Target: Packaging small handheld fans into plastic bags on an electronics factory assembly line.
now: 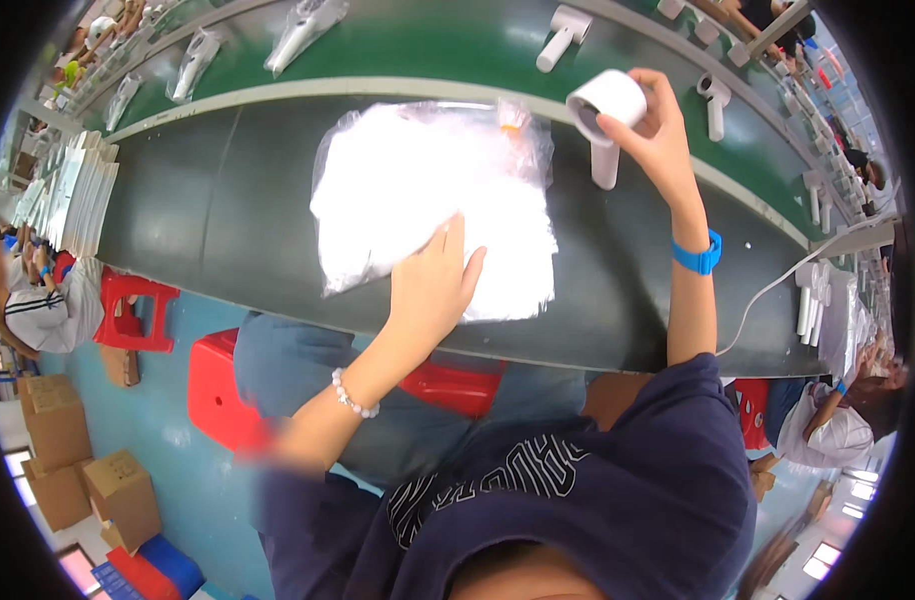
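Note:
In my right hand [658,125] is a white hair dryer [606,98], gripped by its round head above the far side of the dark work table. Its handle hangs down. My left hand [433,275] rests on a stack of clear and white plastic bags [378,190], fingers stretched out and thumb apart. Glare washes out most of the stack, so single bags are hard to make out. A small orange-pink patch [511,127] shows at its far right corner.
Beyond the dark table [258,190] runs a green conveyor belt [428,45] carrying bagged dryers [303,35] and a bare dryer [565,38]. White flat pieces [78,195] stand at the left end. A white cable [768,290] crosses the right. Red stools [223,385] and cartons [123,495] stand below; co-workers sit on both sides.

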